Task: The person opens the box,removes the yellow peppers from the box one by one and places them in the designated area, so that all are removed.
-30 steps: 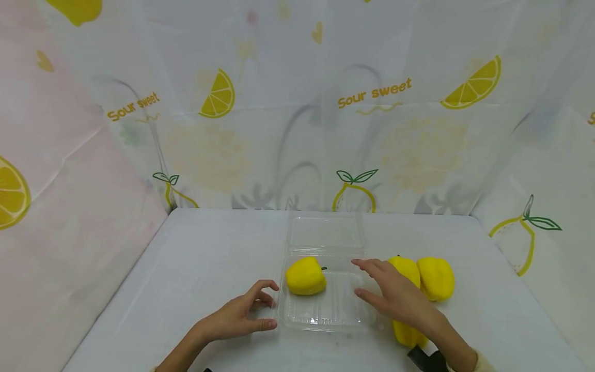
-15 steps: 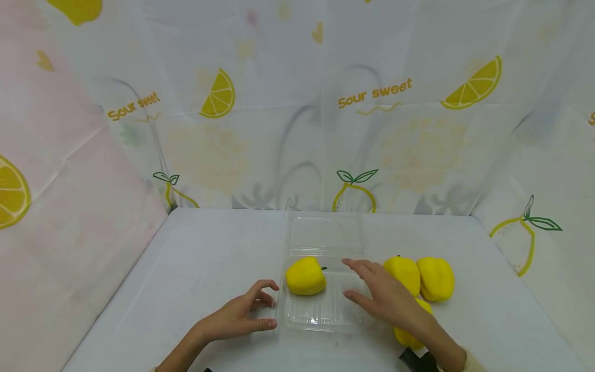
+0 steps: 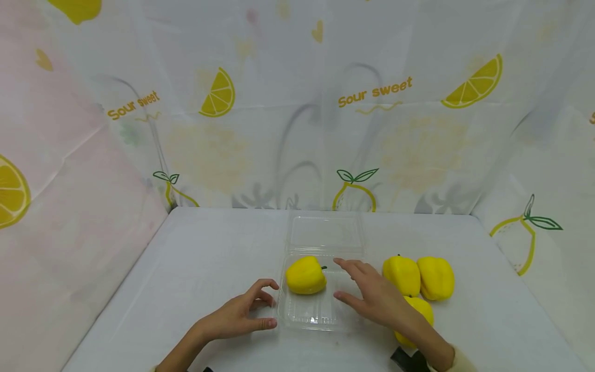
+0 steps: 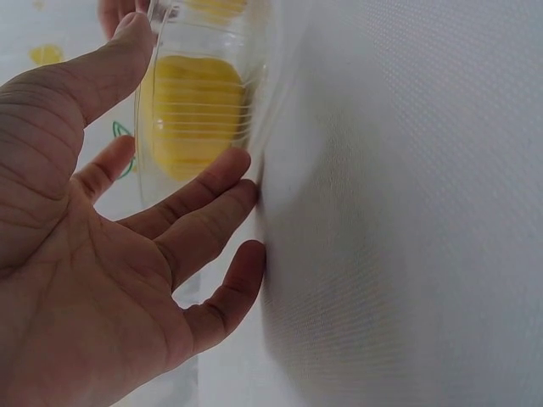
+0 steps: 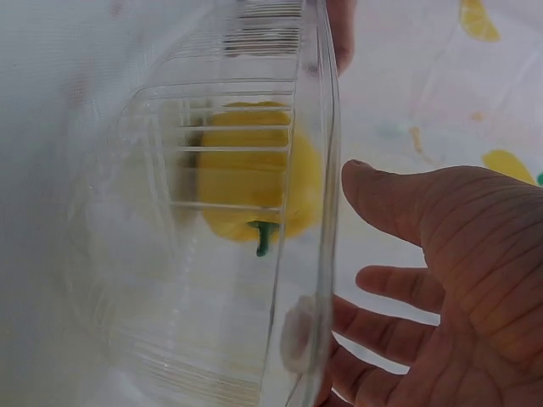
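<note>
A clear plastic clamshell container (image 3: 321,323) lies on the table with its lid (image 3: 325,232) folded back away from me. One yellow bell pepper (image 3: 305,275) sits in its left part, the dark green stem pointing right. Beside the left wall my left hand (image 3: 239,312) rests with relaxed, bent fingers and grips nothing; the left wrist view has its fingertips (image 4: 246,191) close to the tabletop. My right hand (image 3: 376,297) is over the right part of the container, fingers spread and holding nothing. In the right wrist view its thumb (image 5: 373,191) is just above the rim.
Several more yellow bell peppers stand to the right: a rear one (image 3: 402,274), one at far right (image 3: 436,279), and one (image 3: 420,310) partly hidden by my right forearm. A printed lemon curtain (image 3: 260,155) encloses the white table (image 3: 223,243) at the back and sides.
My right hand has moved left, from beside the peppers on the right to over the container's right part. My left hand and the pepper in the container have stayed put.
</note>
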`<act>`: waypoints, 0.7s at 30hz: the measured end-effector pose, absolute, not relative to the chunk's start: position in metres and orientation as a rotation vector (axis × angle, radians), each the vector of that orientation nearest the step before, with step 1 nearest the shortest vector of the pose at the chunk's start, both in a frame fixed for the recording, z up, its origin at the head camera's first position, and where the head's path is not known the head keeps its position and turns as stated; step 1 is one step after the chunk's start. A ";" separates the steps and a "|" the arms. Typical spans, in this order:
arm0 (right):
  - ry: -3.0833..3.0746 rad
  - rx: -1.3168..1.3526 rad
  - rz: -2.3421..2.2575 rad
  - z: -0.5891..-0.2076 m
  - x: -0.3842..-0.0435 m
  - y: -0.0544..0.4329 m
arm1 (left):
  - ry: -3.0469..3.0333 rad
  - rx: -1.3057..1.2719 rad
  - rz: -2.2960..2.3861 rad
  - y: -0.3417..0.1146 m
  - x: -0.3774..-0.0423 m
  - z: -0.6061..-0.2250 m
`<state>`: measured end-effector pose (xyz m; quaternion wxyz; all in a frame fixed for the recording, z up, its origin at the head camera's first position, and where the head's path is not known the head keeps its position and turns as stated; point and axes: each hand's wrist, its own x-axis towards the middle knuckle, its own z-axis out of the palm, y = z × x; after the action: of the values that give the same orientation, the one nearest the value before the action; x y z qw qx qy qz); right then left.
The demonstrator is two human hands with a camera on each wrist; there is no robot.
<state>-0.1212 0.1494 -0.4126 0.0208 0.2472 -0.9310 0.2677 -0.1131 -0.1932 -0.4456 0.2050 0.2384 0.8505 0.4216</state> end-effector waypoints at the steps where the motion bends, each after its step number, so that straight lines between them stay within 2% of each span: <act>1: -2.885 0.771 0.827 -0.413 -0.121 0.149 | 2.373 0.665 1.176 -0.193 -0.113 -0.445; 21: -2.923 0.763 0.882 -0.417 -0.122 0.135 | 2.358 0.662 1.185 -0.194 -0.113 -0.446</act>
<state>-0.1224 0.1354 -0.4172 -0.0027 0.2425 -0.9288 0.2802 -0.1134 -0.1935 -0.4459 0.2089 0.2379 0.8475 0.4261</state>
